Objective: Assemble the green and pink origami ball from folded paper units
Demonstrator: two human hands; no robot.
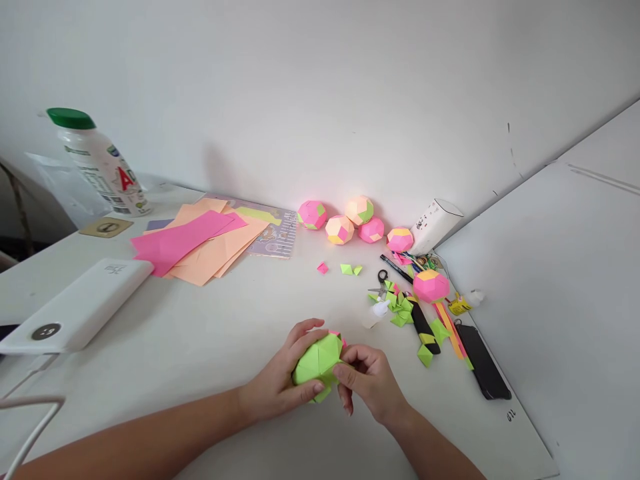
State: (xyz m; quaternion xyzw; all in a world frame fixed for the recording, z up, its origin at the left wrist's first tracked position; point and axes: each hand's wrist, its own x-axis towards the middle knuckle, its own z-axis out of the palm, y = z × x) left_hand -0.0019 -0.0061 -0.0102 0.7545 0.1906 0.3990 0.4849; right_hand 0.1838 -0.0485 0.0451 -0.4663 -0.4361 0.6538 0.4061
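Head view, left to right: a white power bank (95, 300) lies well left of my left hand (275, 377), a green-capped bottle (107, 167) beyond it, and pink and peach paper sheets (230, 250) spread ahead-left of my hands. My left hand cups a green folded-paper ball (317, 360) — it sits right between my hands — while my right hand (373, 383) pinches its right side. Farther ahead stand more paper balls (339, 230); beyond my right hand lie scissors (382, 283), green paper pieces (399, 307) and a flat black slab (483, 360).

Paper ball (318, 361) between the hands (278, 380)
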